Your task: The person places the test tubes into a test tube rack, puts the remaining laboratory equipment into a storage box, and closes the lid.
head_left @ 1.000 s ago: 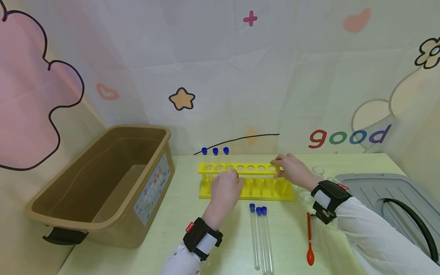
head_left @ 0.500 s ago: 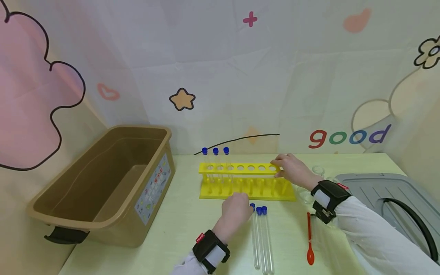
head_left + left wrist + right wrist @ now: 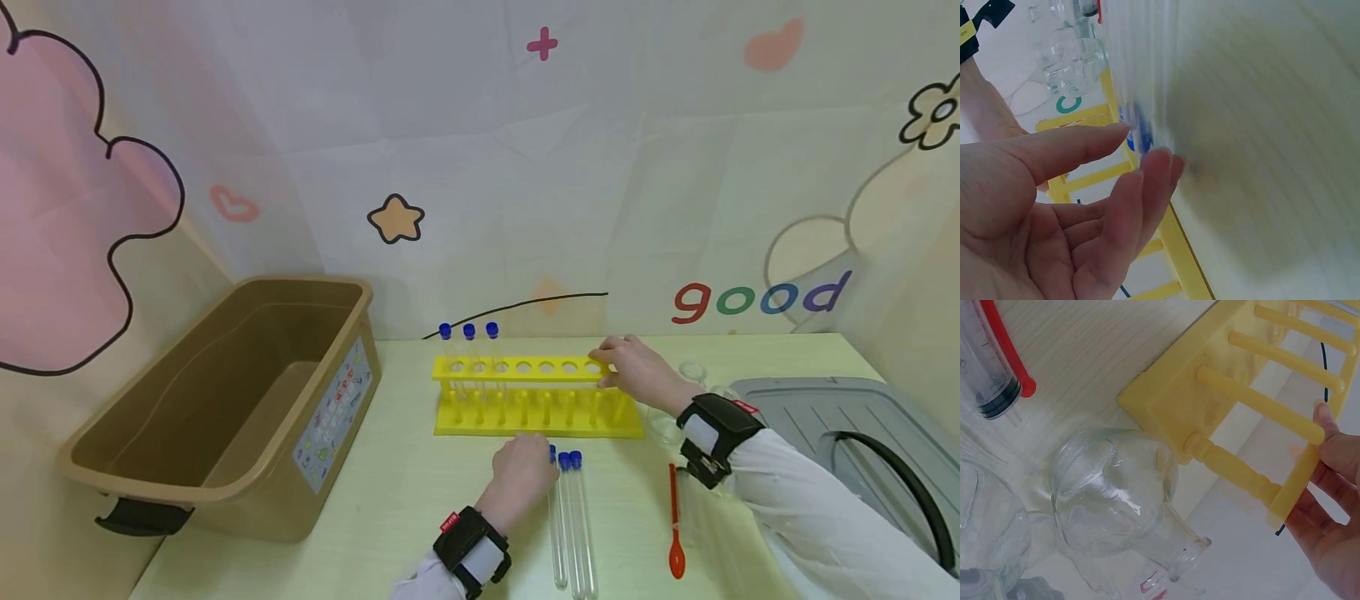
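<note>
A yellow test tube rack [image 3: 540, 423] stands on the table, with three blue-capped test tubes [image 3: 468, 332] upright in its left holes. My right hand [image 3: 645, 372] grips the right end of its top bar, thumb on one side and fingers on the other. Three more capped test tubes [image 3: 577, 525] lie in front of the rack. My left hand [image 3: 523, 473] is at the capped end of the leftmost lying tube. In the left wrist view, thumb and fingertips are parted right at a blue cap [image 3: 1139, 132], with a gap between them.
A brown plastic bin [image 3: 300, 467] stands to the left. On the right are a grey lid [image 3: 810, 417] with a black handle, glass flasks [image 3: 1110, 494], a syringe [image 3: 991, 381] and a red spoon-ended stick [image 3: 677, 557].
My left hand has come down from the rack's tubes to the cap end of the lying tubes. My right hand keeps its grip on the rack.
</note>
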Motion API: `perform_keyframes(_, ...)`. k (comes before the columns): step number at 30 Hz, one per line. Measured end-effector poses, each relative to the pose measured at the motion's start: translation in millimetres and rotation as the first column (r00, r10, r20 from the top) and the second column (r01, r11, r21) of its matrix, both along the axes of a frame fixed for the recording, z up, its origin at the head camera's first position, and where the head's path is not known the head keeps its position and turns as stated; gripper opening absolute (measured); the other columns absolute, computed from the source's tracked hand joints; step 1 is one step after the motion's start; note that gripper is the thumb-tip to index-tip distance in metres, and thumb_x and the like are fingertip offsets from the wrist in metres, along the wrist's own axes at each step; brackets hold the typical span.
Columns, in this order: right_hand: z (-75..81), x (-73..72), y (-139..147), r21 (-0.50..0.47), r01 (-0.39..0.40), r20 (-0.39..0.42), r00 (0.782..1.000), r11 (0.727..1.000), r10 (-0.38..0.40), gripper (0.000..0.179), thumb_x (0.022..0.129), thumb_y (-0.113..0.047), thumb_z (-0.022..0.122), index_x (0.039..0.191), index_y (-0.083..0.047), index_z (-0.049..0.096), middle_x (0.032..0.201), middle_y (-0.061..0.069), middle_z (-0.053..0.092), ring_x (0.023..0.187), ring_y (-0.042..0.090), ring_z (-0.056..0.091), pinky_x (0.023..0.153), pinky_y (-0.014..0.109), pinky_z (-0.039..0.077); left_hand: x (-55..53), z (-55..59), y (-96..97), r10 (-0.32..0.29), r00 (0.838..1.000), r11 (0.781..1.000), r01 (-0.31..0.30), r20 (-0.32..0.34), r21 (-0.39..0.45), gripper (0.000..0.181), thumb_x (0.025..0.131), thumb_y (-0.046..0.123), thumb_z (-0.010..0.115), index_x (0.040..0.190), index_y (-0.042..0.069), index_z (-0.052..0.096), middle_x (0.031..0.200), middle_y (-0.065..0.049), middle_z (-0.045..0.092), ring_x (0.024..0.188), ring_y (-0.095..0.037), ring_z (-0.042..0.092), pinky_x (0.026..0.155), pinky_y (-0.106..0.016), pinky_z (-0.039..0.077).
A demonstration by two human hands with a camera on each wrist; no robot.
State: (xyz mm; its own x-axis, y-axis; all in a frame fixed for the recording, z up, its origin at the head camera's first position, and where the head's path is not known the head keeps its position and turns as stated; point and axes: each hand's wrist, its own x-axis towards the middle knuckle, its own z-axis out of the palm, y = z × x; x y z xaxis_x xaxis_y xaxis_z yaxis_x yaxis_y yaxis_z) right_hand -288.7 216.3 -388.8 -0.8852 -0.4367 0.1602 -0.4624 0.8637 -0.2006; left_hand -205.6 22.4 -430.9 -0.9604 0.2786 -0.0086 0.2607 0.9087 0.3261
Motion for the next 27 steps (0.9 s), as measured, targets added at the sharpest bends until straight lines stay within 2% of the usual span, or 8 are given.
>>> perform_keyframes(8, -0.2, 0.0, -0.7, 0.003, -0.001, -0.011, 1.000, 1.000, 0.001, 0.037, 0.072, -0.011, 0.074, 0.106, 0.001, 0.065, 0.098, 0.013, 0.056, 0.085, 0.030, 0.046, 0.076, 0.039, 0.042, -3.7, -5.3, -3.9, -0.008, 1.000, 1.000, 0.008, -0.005, 0.019, 0.034, 0.074, 0.011, 0.068, 0.052, 0.010, 0.042, 0.050, 0.001, 0.031, 0.043, -0.011, 0.032, 0.036, -0.023, 0.026)
perform_keyframes(13, 0.6, 1.3, -1.1, 0.003, 0.006, -0.012, 1.000, 1.000, -0.006, 0.037, 0.072, -0.011, 0.074, 0.105, 0.001, 0.065, 0.097, 0.013, 0.056, 0.085, 0.029, 0.046, 0.075, 0.039, 0.041, -5.3, -5.7, -5.6, 0.013, 1.000, 1.000, -0.013, 0.013, 0.013, 0.029, 0.075, 0.012, 0.069, 0.056, 0.008, 0.047, 0.052, -0.001, 0.036, 0.044, -0.011, 0.035, 0.037, -0.022, 0.028)
perform_keyframes(19, 0.1, 1.3, -0.9, 0.004, 0.000, -0.018, 1.000, 1.000, 0.000, 0.037, 0.071, -0.011, 0.075, 0.105, 0.001, 0.065, 0.097, 0.013, 0.056, 0.085, 0.030, 0.046, 0.075, 0.039, 0.042, -6.2, -6.4, -6.7, 0.037, 0.999, 0.999, -0.037, 0.023, 0.013, 0.034, 0.075, 0.009, 0.069, 0.052, 0.009, 0.044, 0.051, -0.002, 0.038, 0.044, -0.011, 0.037, 0.035, -0.022, 0.030)
perform_keyframes(27, -0.9, -0.3, -0.1, -0.005, 0.008, -0.008, 1.000, 1.000, -0.008, 0.037, 0.072, -0.010, 0.074, 0.106, 0.001, 0.065, 0.099, 0.013, 0.056, 0.086, 0.030, 0.046, 0.077, 0.040, 0.041, -5.8, -7.4, -8.9, 0.032, 0.999, 0.998, -0.033, 0.005, 0.053, 0.041, 0.074, 0.007, 0.069, 0.050, 0.011, 0.036, 0.050, 0.001, 0.030, 0.043, -0.010, 0.032, 0.035, -0.021, 0.026)
